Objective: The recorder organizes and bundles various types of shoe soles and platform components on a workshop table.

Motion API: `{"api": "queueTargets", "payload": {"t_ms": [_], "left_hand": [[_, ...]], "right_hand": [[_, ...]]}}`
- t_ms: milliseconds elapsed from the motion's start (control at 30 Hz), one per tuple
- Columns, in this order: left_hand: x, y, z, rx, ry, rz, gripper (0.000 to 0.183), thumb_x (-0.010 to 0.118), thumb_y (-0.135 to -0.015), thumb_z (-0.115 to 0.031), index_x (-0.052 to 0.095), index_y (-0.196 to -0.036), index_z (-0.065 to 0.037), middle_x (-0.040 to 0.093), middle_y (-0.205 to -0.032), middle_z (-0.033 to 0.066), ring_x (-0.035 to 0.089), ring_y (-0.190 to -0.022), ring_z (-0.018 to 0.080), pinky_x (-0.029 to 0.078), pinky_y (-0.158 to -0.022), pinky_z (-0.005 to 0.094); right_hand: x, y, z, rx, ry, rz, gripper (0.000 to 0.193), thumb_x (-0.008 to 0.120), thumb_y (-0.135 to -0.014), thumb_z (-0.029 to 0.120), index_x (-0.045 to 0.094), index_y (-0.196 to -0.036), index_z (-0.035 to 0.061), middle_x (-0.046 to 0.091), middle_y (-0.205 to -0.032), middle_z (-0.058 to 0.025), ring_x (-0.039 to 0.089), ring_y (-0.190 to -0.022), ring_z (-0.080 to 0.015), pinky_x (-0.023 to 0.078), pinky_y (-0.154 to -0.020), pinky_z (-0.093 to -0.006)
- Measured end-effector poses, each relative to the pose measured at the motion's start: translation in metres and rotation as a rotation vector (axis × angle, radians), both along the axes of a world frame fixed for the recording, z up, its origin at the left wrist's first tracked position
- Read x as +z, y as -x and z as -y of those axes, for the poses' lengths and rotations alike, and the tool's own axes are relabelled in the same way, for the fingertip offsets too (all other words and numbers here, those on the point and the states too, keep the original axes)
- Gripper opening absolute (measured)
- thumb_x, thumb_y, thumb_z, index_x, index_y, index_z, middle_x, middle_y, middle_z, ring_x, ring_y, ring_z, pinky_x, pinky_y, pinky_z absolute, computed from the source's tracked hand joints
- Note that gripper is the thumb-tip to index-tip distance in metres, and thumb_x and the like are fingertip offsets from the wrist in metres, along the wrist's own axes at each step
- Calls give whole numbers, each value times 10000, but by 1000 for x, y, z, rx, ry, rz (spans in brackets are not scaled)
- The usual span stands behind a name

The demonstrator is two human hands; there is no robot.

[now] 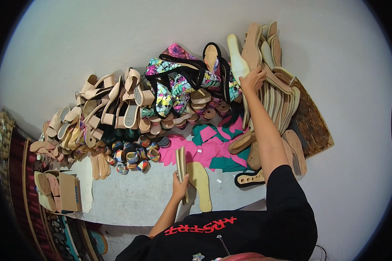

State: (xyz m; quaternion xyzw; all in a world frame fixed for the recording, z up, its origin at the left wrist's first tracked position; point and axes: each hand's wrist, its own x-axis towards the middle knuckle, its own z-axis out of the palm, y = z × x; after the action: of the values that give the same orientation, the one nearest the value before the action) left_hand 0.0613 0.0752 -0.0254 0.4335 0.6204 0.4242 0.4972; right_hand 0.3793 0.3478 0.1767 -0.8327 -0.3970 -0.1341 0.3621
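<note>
My left hand (180, 187) is closed round a small bundle of shoe insoles (181, 165), held on edge above the front of the table. Just right of that bundle, a flat pale yellow insole (199, 185) lies on the tabletop. At the back right, my right arm reaches up to a tall pile of insoles (276, 104). There my right hand (253, 80) grips the lower end of a cream insole (237, 56), thumb on its near side. A tan insole (251, 45) leans beside it, partly behind my fingers.
Floral wedge sandals (178, 87) and beige heeled sandals (113, 100) are heaped along the wall. Pink and green cut pieces (200, 148) lie mid-table. A cardboard box (69, 191) with insoles stands at the left, and a brown board (313, 122) leans at the right.
</note>
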Motion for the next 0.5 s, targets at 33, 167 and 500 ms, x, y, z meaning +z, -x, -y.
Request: {"api": "queueTargets", "payload": {"t_ms": [33, 167, 500], "left_hand": [[1, -5, -10, -61, -74, -29, 370, 577, -831, -239, 397, -1056, -6, 521, -710, 47, 504, -548, 111, 421, -497, 244], [29, -35, -63, -297, -102, -19, 514, 653, -730, -174, 414, -1144, 13, 547, -882, 90, 535, -794, 164, 443, -713, 287], [148, -141, -168, -498, -398, 79, 239, 654, -703, -91, 503, -877, -26, 541, -744, 36, 523, -667, 123, 430, -608, 263]], "right_hand": [[-2, 2, -1, 4, -3, -2, 773, 772, -600, 186, 305, -1189, 4, 345, -1143, -189, 437, -1031, -355, 445, -812, -394], [-10, -5, -6, 69, -115, 8, 630, 723, -613, 115, 363, -1118, 9, 418, -1065, -172, 476, -981, -343, 452, -773, -406], [-24, -48, -8, 439, -381, -172, 464, 645, -668, 203, 507, -1004, -86, 540, -943, -239, 511, -917, -404, 409, -809, -427]]}}
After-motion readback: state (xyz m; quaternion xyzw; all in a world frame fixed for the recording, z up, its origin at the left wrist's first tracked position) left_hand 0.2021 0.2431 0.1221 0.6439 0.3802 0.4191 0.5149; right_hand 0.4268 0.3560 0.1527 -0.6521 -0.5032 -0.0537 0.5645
